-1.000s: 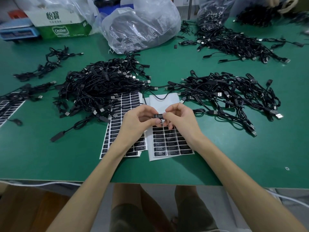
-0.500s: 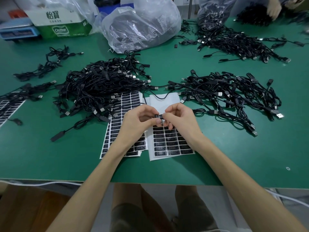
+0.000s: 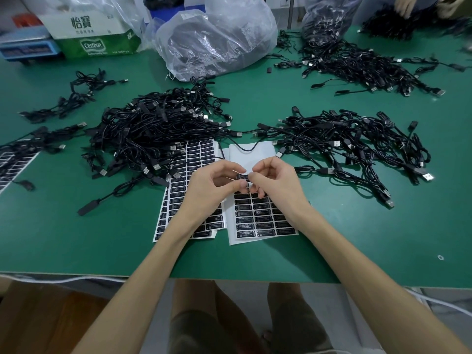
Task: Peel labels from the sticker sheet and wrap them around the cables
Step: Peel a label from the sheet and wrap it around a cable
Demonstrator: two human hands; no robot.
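Observation:
Two white sticker sheets with rows of black labels lie side by side on the green table, the left sheet point(image 3: 196, 159) and the right sheet point(image 3: 265, 221), whose upper part is bare. Above the right sheet my left hand point(image 3: 207, 192) and my right hand point(image 3: 275, 185) meet, both pinching a small black controller on a cable point(image 3: 241, 177). The thin cable runs from it up across the bare white paper. Whether a label is on the piece is hidden by my fingertips.
A big pile of black cables point(image 3: 158, 131) lies at the left, another pile point(image 3: 352, 144) at the right, smaller bunches at the far left point(image 3: 76, 98). Clear plastic bags point(image 3: 217, 39), a carton point(image 3: 92, 29) and another person's hands point(image 3: 408, 6) are at the back.
My fingertips have shifted slightly around the small black piece, and it sits a bit lower between them. The hands stay over the right sheet.

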